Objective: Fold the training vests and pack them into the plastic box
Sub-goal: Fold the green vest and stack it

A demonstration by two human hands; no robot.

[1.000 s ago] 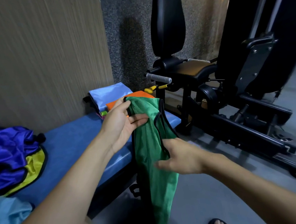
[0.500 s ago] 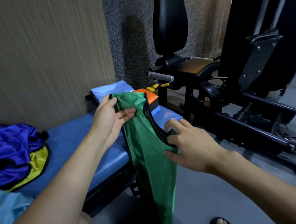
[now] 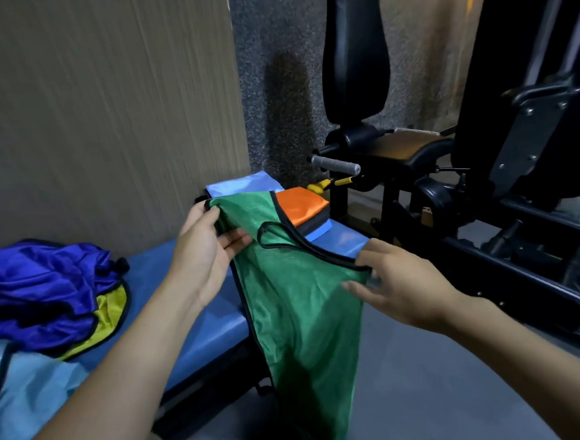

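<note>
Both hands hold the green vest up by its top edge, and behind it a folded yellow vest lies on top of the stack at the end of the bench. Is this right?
Not quite: the folded vest on top of the stack is orange, not yellow, as the head view shows. The rest stands: the left hand and the right hand hold the green vest by its top edge.

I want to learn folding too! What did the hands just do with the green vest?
The right hand slid out to the vest's right edge and pinched it, spreading the green vest wider. The left hand kept gripping the top corner. The purple and yellow vests on the blue bench stayed put.
</note>
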